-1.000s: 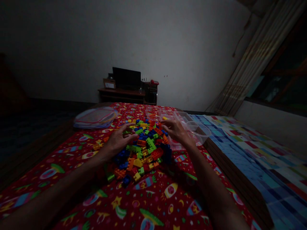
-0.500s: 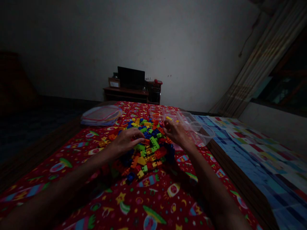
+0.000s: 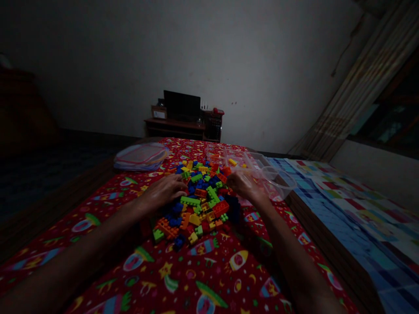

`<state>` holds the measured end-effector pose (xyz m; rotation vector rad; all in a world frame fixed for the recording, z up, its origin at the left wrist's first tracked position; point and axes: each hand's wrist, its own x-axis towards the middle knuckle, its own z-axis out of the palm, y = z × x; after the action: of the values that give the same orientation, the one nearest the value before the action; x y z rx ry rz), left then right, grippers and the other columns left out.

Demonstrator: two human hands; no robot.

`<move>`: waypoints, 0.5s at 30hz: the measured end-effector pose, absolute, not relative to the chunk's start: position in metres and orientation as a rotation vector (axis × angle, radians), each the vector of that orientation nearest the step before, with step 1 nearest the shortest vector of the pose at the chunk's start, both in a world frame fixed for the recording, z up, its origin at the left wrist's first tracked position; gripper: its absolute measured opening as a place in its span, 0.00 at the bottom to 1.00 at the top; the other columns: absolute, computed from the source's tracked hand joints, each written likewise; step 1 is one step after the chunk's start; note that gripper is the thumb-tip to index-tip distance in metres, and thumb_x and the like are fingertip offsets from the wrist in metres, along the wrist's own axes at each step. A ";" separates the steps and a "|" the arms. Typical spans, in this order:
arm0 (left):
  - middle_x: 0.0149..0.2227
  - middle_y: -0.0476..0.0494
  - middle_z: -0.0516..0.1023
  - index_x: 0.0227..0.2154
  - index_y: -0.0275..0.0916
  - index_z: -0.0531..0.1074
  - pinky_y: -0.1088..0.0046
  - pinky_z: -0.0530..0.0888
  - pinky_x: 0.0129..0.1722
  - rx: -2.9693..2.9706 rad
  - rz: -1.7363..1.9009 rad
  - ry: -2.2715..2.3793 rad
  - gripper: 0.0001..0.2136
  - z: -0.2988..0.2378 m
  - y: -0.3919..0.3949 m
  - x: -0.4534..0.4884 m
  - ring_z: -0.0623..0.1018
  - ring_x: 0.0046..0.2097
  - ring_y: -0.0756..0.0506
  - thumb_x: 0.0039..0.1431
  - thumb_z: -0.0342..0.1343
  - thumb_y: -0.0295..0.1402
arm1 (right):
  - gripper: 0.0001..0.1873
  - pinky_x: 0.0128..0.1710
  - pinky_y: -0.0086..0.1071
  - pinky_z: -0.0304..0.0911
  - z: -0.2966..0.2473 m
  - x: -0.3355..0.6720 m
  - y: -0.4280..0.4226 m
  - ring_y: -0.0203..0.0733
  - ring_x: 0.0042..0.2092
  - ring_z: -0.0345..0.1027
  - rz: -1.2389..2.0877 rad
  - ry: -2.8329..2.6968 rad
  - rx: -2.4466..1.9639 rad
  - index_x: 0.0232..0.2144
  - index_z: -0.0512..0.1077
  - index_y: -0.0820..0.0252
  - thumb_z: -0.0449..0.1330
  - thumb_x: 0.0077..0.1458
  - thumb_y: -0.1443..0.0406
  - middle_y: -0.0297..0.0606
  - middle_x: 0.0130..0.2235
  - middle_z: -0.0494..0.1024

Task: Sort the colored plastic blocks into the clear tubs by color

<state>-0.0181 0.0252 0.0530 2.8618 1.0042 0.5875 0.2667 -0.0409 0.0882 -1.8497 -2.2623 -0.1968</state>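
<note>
A heap of small plastic building bricks (image 3: 199, 198) in blue, green, orange, yellow and red lies on a red patterned cloth (image 3: 203, 270). My left hand (image 3: 163, 192) rests on the heap's left side, fingers loosely curled over the bricks. On the heap's right edge sits my right hand (image 3: 242, 185), its fingers bent down among the bricks; whether it holds one is hidden. Just beyond that hand stand clear plastic containers (image 3: 262, 172), one with a yellow brick (image 3: 232, 162) in it.
A stack of flat plastic lids (image 3: 141, 156) lies at the far left of the cloth. A blue chequered mat (image 3: 347, 205) covers the surface to the right. A low wooden shelf with a dark screen (image 3: 182, 106) stands against the far wall. The room is dim.
My right hand has come down from near the clear containers onto the heap's right edge. My left hand shifted slightly lower on the bricks. The camera view drifted a little.
</note>
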 end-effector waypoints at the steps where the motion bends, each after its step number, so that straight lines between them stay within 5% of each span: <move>1: 0.35 0.42 0.73 0.34 0.40 0.78 0.70 0.68 0.36 2.878 0.577 0.989 0.12 0.053 0.025 -0.018 0.73 0.38 0.44 0.59 0.52 0.39 | 0.11 0.29 0.29 0.52 0.083 0.261 -0.042 0.36 0.28 0.62 -0.216 -2.298 -1.832 0.28 0.75 0.63 0.53 0.54 0.71 0.40 0.27 0.74; 9: 0.34 0.42 0.71 0.29 0.39 0.75 0.69 0.68 0.36 2.816 0.547 0.995 0.12 0.063 0.014 -0.013 0.72 0.37 0.44 0.58 0.50 0.39 | 0.12 0.38 0.32 0.59 0.043 0.263 -0.036 0.42 0.38 0.64 -0.388 -2.366 -1.595 0.38 0.74 0.64 0.53 0.54 0.73 0.46 0.37 0.74; 15: 0.32 0.44 0.71 0.29 0.38 0.70 0.70 0.69 0.35 2.773 0.663 1.159 0.11 0.062 0.017 -0.012 0.72 0.34 0.45 0.56 0.48 0.39 | 0.14 0.32 0.30 0.55 0.054 0.259 -0.035 0.40 0.33 0.62 -0.316 -2.398 -1.715 0.40 0.73 0.64 0.49 0.56 0.74 0.44 0.32 0.73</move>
<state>-0.0121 0.0170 0.0624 2.7727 1.1588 0.6630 0.2585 -0.0353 0.0536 -1.7146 -2.3976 -0.3165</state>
